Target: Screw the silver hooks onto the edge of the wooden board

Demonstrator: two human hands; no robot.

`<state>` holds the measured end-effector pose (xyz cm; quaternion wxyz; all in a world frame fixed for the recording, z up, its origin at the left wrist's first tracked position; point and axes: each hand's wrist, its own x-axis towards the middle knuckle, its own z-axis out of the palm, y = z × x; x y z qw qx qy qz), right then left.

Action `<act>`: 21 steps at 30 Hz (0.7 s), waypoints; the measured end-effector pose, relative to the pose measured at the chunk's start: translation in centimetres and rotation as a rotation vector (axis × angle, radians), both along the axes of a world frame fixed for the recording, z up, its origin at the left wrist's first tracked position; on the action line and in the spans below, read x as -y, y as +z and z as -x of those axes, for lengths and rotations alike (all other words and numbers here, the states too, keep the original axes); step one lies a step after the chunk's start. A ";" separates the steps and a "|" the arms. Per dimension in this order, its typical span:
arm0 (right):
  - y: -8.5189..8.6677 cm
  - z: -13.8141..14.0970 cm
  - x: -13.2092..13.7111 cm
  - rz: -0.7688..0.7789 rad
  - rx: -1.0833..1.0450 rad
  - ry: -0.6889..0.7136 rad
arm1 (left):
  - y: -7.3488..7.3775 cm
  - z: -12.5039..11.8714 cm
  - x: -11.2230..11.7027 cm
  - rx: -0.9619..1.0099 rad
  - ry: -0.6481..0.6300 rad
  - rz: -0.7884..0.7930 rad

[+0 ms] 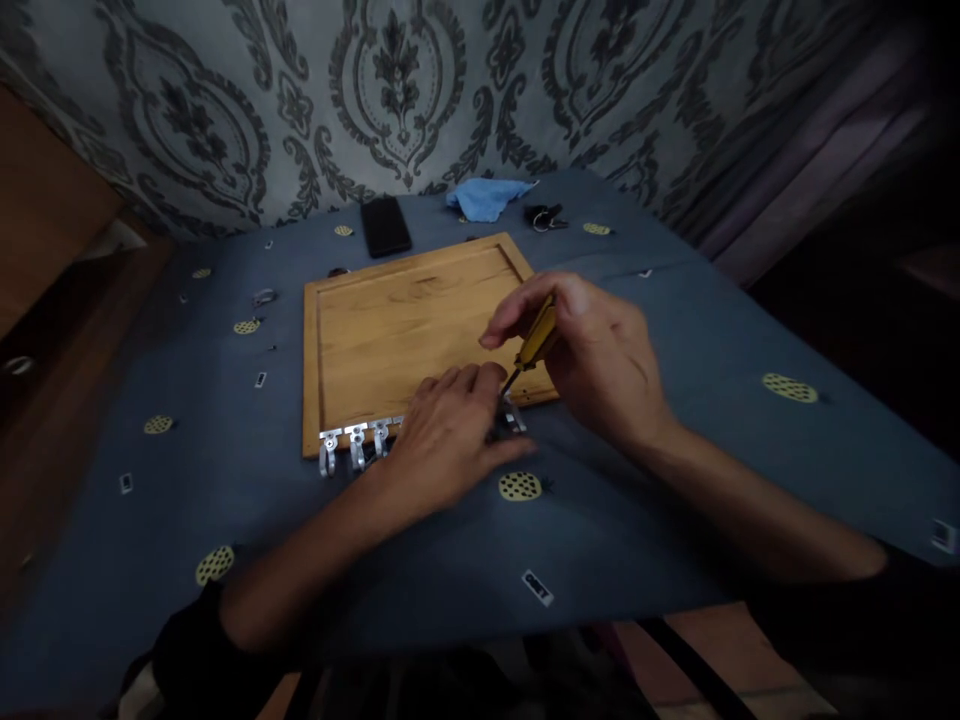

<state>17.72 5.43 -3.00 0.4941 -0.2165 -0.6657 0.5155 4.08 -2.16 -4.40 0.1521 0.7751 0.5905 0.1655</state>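
A wooden framed board (405, 330) lies flat on the table, with several silver metal hooks (358, 445) along its near edge. My right hand (600, 360) grips a screwdriver with a yellow handle (537, 335), tilted so its shaft points down at the near edge, right of centre. Just left of that tip, my left hand (454, 430) rests over the board's near edge with its fingers stretched out and its thumb apart. It covers part of the row of hooks. The spot where the screwdriver tip meets the metal is mostly hidden by the left fingers.
The table has a dark blue cloth (645, 550) printed with yellow pineapples. Behind the board lie a black phone (385, 226), a blue rag (489, 199) and some keys (545, 217). One loose metal piece (264, 297) lies left of the board. A patterned wall covering (300, 110) rises at the back.
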 end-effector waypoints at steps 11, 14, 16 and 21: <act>0.8 -0.9 0.1 -0.229 0.117 -0.063 | 6.7 -0.3 -0.8 0.425 -0.032 -0.498; 0.7 -1.0 0.1 -0.227 0.073 0.003 | 6.6 -0.6 -1.6 0.388 -0.126 -0.491; 0.5 -1.4 -0.1 -0.199 0.077 0.072 | 6.4 -0.5 -1.8 0.378 -0.144 -0.478; -1.1 -3.3 -0.8 -0.100 0.182 0.231 | 5.9 -0.3 -2.1 0.396 -0.140 -0.424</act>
